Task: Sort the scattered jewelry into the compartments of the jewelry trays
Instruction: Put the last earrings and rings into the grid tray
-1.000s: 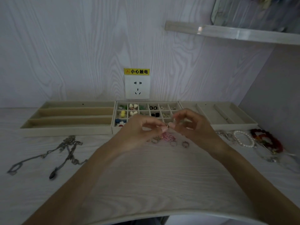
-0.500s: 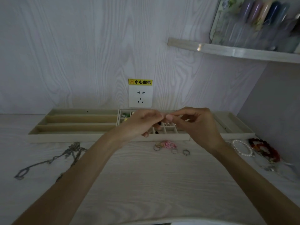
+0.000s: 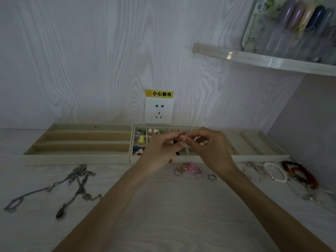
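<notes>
Three beige jewelry trays stand in a row against the wall: a long-slot tray (image 3: 78,158), a small-compartment tray (image 3: 135,139) with earrings in it, and a right tray (image 3: 263,157). My left hand (image 3: 160,151) and my right hand (image 3: 212,148) hover over the small-compartment tray. Their fingertips meet and pinch a small ring, which is blurred and mostly hidden here. Loose rings (image 3: 199,175) and pink bands (image 3: 191,168) lie on the table just in front of that tray.
Silver necklaces (image 3: 80,180) sprawl on the table's left. A pearl bracelet (image 3: 276,172), a red bead bracelet (image 3: 300,174) and thin chains (image 3: 254,168) lie at the right. A wall socket (image 3: 158,110) sits behind the trays; a shelf (image 3: 263,60) juts out at upper right.
Both hands rose from near the loose rings to above the small-compartment tray, still pinching the ring between them. The view tilted upward.
</notes>
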